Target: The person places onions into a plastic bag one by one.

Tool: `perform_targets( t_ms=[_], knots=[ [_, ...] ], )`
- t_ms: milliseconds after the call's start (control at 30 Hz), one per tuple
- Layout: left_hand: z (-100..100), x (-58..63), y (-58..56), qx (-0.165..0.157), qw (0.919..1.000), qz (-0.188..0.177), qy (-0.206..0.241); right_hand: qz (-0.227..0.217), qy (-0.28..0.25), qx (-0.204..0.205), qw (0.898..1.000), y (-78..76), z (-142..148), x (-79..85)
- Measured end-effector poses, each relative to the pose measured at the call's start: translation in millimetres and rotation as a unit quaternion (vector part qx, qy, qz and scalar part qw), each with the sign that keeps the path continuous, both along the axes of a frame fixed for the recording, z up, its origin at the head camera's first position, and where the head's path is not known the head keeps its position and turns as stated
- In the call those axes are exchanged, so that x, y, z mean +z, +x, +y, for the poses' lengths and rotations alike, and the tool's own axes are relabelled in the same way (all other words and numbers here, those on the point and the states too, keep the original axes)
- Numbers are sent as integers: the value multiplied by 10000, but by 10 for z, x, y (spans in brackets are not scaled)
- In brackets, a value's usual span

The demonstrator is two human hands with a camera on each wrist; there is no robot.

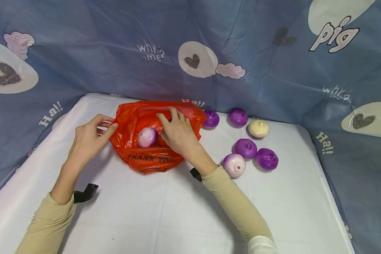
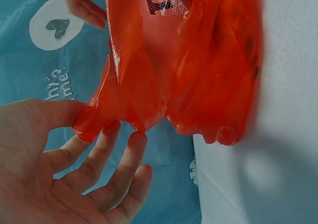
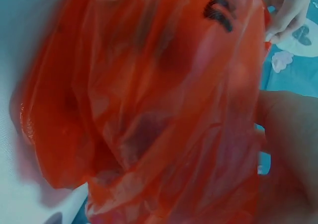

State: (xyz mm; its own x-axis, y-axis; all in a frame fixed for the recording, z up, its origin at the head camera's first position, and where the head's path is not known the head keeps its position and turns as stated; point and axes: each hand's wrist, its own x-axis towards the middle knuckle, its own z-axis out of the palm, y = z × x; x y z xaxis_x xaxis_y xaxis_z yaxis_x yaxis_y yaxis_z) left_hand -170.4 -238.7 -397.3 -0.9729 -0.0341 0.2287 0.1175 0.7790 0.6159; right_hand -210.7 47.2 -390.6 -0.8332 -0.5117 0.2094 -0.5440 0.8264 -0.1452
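Note:
A red plastic bag (image 1: 153, 160) with black lettering lies on the table, its mouth facing up. At its left rim, my left hand (image 1: 90, 139) pinches the plastic between thumb and fingers; the left wrist view shows the bag's edge (image 2: 92, 124) there. My right hand (image 1: 179, 134) is inside the mouth, its bent fingers around a purple onion (image 1: 170, 120) mostly hidden beneath them. Beside that hand, a white-and-purple onion (image 1: 147, 137) rests in the bag. In the right wrist view, the bag's plastic (image 3: 169, 100) covers most of the right fingers.
Right of the bag, several onions lie on the white-covered table (image 1: 139, 218): purple ones (image 1: 238, 117) (image 1: 246, 148) (image 1: 267, 159), a pale yellow onion (image 1: 258, 128) and a white-and-purple onion (image 1: 234, 165). Another purple onion (image 1: 211, 119) sits against the bag's right side. A blue printed cloth (image 1: 114, 53) hangs behind.

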Motion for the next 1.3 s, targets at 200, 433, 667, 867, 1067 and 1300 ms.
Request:
perform_targets(
  t_ms=[200,433,667,867,1067,1300],
  knots=[
    [-8,9,2,2,10000,47,17,-14,11,49,10000,47,11,27],
    [-17,3,0,14,10000,53,25,25,8,132,9999,101,32,65],
    [-3,6,1,19,10000,50,23,-30,-287,189,9994,201,99,124],
    [-13,-4,18,12,10000,71,58,92,-525,282,9982,353,254,188],
    [-16,-7,29,-25,9999,112,71,305,-728,301,9964,482,478,272],
    [-23,4,43,9,10000,59,58,488,-785,62,9957,590,713,309]
  ],
)
